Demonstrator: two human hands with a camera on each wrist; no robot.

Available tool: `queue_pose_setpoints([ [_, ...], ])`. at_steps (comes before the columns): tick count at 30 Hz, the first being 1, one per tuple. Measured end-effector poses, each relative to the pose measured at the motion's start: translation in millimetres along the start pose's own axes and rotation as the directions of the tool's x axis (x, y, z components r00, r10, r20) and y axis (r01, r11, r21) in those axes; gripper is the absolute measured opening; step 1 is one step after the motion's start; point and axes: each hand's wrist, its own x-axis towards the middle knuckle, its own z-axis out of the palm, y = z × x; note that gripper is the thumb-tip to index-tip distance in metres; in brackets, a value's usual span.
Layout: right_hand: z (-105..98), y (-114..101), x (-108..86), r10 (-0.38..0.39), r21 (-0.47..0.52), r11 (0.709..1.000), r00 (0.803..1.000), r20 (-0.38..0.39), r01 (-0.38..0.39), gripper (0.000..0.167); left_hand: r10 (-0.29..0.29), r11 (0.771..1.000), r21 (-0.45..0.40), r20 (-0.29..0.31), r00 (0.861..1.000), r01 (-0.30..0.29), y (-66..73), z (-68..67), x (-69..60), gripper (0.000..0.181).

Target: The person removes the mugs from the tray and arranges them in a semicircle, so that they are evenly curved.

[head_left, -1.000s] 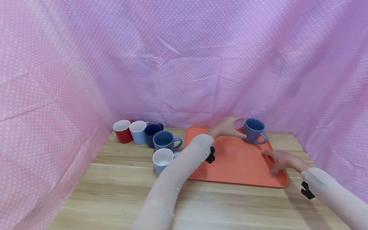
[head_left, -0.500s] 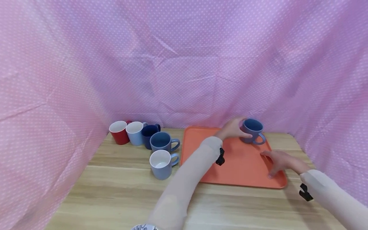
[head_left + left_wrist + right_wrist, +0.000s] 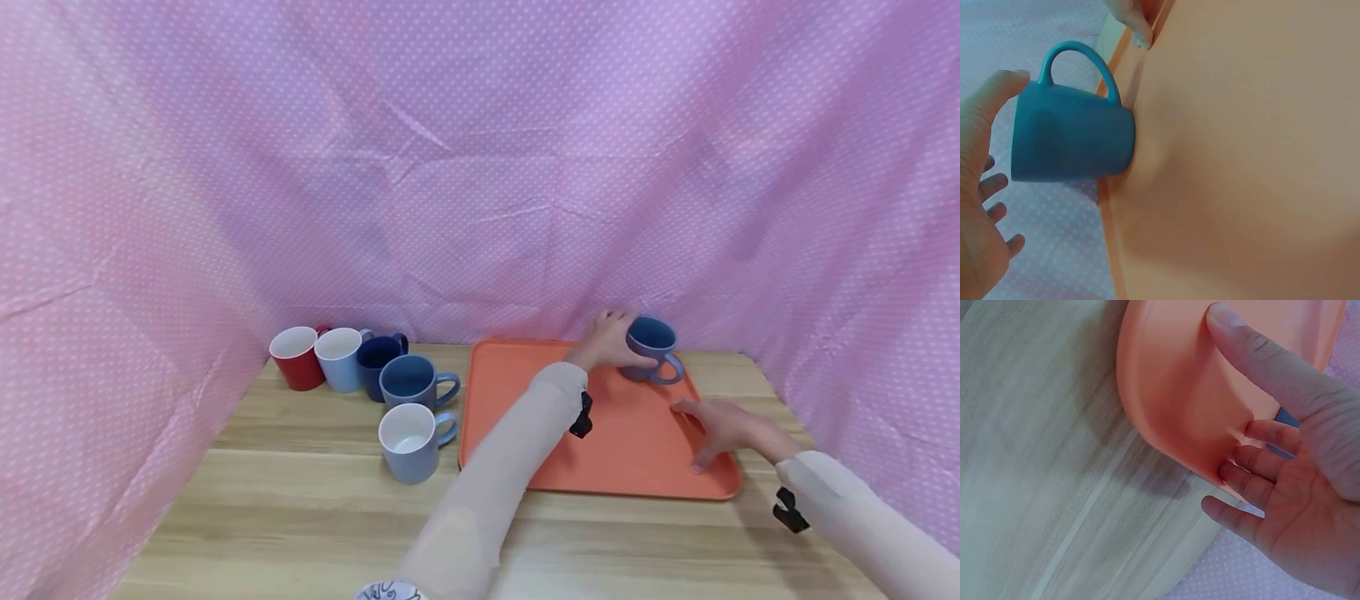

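Observation:
A grey-blue mug [image 3: 651,337] stands upright near the back right corner of the orange tray [image 3: 626,442], its handle pointing right. My left hand [image 3: 609,340] is at its left side. In the left wrist view the thumb is by the rim of the mug [image 3: 1075,134], while the other fingers are spread and look apart from it. My right hand [image 3: 723,427] is at the tray's right edge. The right wrist view shows its thumb [image 3: 1260,356] over the tray, with some fingertips at the rim; whether they press cannot be told.
Left of the tray stand a red mug [image 3: 300,367], a light blue mug [image 3: 341,367], a navy mug [image 3: 372,375], another grey-blue mug [image 3: 408,387] and a pale blue-grey mug [image 3: 411,454]. Pink dotted cloth [image 3: 480,167] hangs around the wooden table [image 3: 300,517].
My left hand has moved right, from beside the mug to its near and far sides. My right hand stays at the tray edge. The head view has shifted slightly.

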Motion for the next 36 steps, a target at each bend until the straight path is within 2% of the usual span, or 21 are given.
queue_pose_setpoints([
  [6, -0.3, -0.4, 0.8, 0.015, 0.016, 1.0, 1.0, 0.012, -0.015, 0.098, -0.008, 1.0, 0.009, 0.059, 0.998, 0.008, 3.6, 8.4, 5.1, 0.099],
  [13, -0.3, 2.3, 1.7, 0.008, 0.016, 1.0, 1.0, 0.01, -0.008, 0.1, -0.039, 0.999, -0.024, 0.082, 0.996, 0.041, 6.3, 1.3, 9.2, 0.094],
  [20, 2.3, 3.0, 2.8, 0.021, 0.011, 1.0, 1.0, 0.014, -0.021, 0.101, -0.025, 0.994, 0.104, 0.077, 0.997, 0.017, 7.0, 2.0, 12.9, 0.095],
  [29, 1.8, 3.2, 3.2, 0.026, -0.001, 1.0, 1.0, 0.018, -0.026, 0.099, -0.018, 0.979, 0.202, 0.069, 0.997, 0.004, 10.8, -2.1, 17.9, 0.091],
  [32, 2.2, 2.4, 3.8, 0.023, 0.005, 1.0, 1.0, 0.018, -0.024, 0.099, -0.012, 0.977, 0.215, 0.102, 0.995, -0.01, 10.3, -2.8, 20.9, 0.093],
  [36, 0.6, 2.5, 0.8, 0.026, 0.013, 1.0, 0.999, 0.018, -0.026, 0.1, 0.001, 0.987, 0.159, 0.175, 0.985, -0.029, 10.6, -1.9, 25.7, 0.101],
])
